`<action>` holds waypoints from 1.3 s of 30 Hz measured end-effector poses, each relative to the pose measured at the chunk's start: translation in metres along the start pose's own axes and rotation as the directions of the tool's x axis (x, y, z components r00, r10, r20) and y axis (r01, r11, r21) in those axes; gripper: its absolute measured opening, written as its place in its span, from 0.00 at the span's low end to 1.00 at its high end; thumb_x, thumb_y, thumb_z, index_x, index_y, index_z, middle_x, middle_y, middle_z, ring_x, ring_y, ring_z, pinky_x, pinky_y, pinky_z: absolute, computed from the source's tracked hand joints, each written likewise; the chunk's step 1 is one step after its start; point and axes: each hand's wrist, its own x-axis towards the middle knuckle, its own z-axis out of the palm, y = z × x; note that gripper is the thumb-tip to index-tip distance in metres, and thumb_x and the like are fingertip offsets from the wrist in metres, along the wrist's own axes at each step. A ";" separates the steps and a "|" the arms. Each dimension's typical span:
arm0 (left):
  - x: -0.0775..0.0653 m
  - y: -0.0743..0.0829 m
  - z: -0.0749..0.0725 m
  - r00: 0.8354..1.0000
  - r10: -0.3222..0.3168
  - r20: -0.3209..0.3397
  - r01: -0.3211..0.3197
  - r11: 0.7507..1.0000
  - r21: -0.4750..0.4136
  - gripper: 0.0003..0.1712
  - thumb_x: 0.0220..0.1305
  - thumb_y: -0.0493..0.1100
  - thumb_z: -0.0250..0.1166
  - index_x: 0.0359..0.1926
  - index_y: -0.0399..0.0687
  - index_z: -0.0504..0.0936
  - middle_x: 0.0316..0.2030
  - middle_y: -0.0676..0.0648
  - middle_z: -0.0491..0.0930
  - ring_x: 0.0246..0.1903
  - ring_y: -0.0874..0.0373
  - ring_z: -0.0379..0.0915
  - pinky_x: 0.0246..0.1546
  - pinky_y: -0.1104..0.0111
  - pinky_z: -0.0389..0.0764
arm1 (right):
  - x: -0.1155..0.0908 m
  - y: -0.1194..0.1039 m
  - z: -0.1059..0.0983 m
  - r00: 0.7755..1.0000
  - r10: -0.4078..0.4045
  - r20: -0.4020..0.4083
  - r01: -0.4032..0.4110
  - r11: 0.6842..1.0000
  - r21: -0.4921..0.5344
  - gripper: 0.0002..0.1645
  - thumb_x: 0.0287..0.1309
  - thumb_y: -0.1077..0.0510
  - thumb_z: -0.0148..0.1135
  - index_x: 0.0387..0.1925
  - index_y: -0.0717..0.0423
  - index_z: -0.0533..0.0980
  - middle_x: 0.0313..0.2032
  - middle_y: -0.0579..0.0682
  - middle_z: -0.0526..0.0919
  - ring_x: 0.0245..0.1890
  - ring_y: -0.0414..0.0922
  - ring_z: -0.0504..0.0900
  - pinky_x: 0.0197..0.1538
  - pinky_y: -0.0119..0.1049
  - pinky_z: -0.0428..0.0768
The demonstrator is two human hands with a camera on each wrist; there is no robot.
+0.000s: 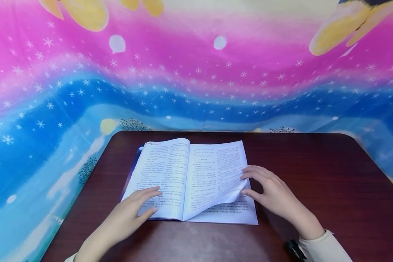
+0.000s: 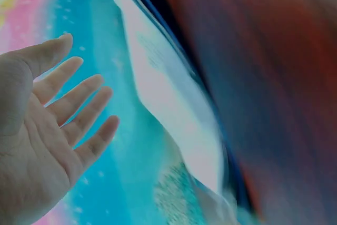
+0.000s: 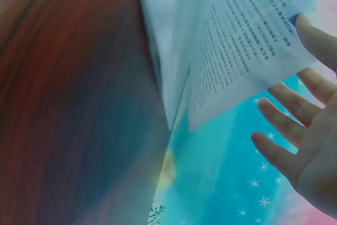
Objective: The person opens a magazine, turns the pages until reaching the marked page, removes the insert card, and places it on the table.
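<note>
An open magazine (image 1: pixel 165 163) with printed text lies on the dark table, its dark blue cover edge showing at the left. My right hand (image 1: pixel 278 194) pinches the outer edge of a right-hand page (image 1: pixel 213 178) between thumb and fingers. That page's lower corner curls up, and printed lines of the sheet beneath show under it. In the right wrist view the thumb is on the lifted page (image 3: pixel 237 51), with the other fingers spread. My left hand (image 1: pixel 127 214) is over the lower part of the left page, its fingers extended; the left wrist view shows them spread apart.
The reddish-brown wooden table (image 1: pixel 321 174) has rounded far corners. Behind it and along both sides hangs a pink and blue cloth (image 1: pixel 190 80) with snowflake prints. A dark band (image 1: pixel 294 250) is at the right wrist beside a pale sleeve (image 1: pixel 324 247).
</note>
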 end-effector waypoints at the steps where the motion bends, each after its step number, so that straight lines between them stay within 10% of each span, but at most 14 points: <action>1: 0.002 0.005 0.001 1.000 0.015 -0.008 -0.015 1.000 -0.015 0.26 0.65 0.46 0.69 0.63 0.56 0.78 0.65 0.54 0.73 0.64 0.54 0.68 0.60 0.51 0.73 | 0.001 -0.001 -0.001 1.000 -0.001 -0.011 0.001 1.000 0.002 0.23 0.47 0.51 0.79 0.46 0.48 0.82 0.57 0.47 0.79 0.63 0.50 0.72 0.60 0.53 0.72; 20: 0.047 0.074 0.036 0.960 0.252 -0.124 -0.271 0.946 -0.178 0.31 0.65 0.48 0.68 0.68 0.59 0.71 0.65 0.61 0.71 0.64 0.64 0.67 0.61 0.60 0.73 | 0.024 -0.033 -0.003 0.995 -0.028 -0.099 0.038 0.994 0.101 0.23 0.44 0.54 0.81 0.43 0.49 0.81 0.56 0.47 0.80 0.65 0.50 0.70 0.63 0.53 0.69; 31: 0.067 0.101 0.042 0.861 0.425 -0.278 -0.471 0.874 -0.123 0.35 0.61 0.38 0.71 0.68 0.54 0.71 0.65 0.56 0.72 0.63 0.60 0.69 0.60 0.64 0.74 | 0.035 -0.049 -0.010 0.988 -0.091 -0.123 0.100 0.992 0.071 0.24 0.46 0.51 0.80 0.47 0.49 0.81 0.58 0.47 0.80 0.67 0.52 0.68 0.65 0.57 0.66; 39: 0.070 0.104 0.043 0.834 0.452 -0.317 -0.501 0.861 -0.089 0.35 0.60 0.31 0.70 0.67 0.54 0.74 0.64 0.55 0.74 0.61 0.61 0.72 0.60 0.65 0.74 | 0.036 -0.054 -0.013 0.986 -0.105 -0.128 0.114 0.991 0.066 0.26 0.46 0.53 0.80 0.49 0.49 0.81 0.59 0.48 0.79 0.68 0.52 0.67 0.65 0.58 0.66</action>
